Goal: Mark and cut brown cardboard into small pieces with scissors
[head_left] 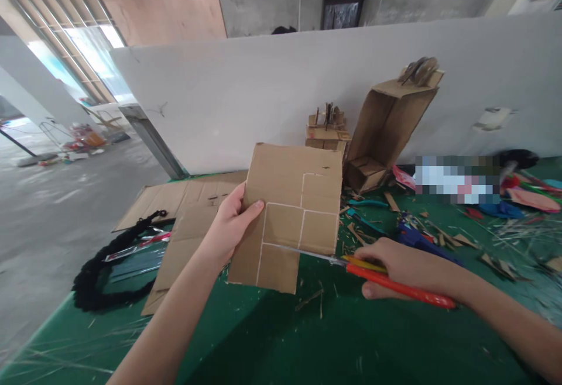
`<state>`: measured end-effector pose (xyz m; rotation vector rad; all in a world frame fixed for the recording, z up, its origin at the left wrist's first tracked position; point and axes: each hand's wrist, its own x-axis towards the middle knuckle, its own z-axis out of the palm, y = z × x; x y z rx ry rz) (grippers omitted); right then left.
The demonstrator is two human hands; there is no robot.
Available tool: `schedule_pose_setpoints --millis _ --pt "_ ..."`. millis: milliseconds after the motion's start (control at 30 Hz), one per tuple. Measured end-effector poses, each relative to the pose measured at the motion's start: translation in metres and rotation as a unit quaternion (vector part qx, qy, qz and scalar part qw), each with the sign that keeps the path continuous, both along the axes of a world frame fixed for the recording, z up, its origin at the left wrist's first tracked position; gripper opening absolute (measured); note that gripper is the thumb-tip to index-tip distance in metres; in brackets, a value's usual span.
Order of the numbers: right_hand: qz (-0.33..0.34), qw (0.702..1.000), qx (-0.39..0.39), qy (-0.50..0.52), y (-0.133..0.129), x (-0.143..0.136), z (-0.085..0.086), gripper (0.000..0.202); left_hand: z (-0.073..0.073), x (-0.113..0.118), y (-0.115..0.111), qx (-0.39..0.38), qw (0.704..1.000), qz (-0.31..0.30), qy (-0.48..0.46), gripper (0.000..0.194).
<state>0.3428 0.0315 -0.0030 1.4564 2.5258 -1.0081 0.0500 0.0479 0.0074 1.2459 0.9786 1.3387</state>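
Observation:
My left hand grips the left edge of a flat cardboard piece, thumb on its front face, holding it above the table. White lines mark out rectangles on the cardboard, and its lower right corner is notched. In my right hand is a pair of scissors with red and yellow handles. Their metal blades point left and lie along the cardboard's lower edge, at the notch; how far they are apart I cannot make out.
Larger cardboard sheets and a fuzzy black loop lie left on the green table. Behind stand a tall open cardboard box and a smaller cardboard structure. Teal-handled pliers and scraps lie right; a white partition rises behind.

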Motion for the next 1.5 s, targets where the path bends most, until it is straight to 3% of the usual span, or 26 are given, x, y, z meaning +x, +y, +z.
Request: schedule_pose_setpoints --millis 233,467,800,1267,1500 --pt "0.031 0.999 0.016 0.000 -0.005 -0.002 -0.005 0.048 0.005 -0.005 -0.001 0.017 1.000 -0.020 0.013 0.042" --pt "0.026 0.999 0.037 0.003 -0.007 -0.003 -0.021 0.047 0.005 -0.008 -0.001 -0.019 0.999 -0.045 -0.005 0.043" --pt "0.067 0.996 -0.013 0.065 -0.016 -0.004 -0.027 0.041 0.006 -0.009 -0.002 -0.044 0.998 -0.039 -0.007 0.043" --pt "0.004 0.999 0.009 0.037 -0.017 -0.010 -0.031 0.046 0.007 -0.011 -0.002 -0.046 0.997 -0.056 0.009 0.043" --pt "-0.010 1.000 0.020 0.019 -0.018 -0.012 -0.040 0.049 0.001 -0.012 -0.001 -0.050 0.998 -0.031 0.023 0.041"
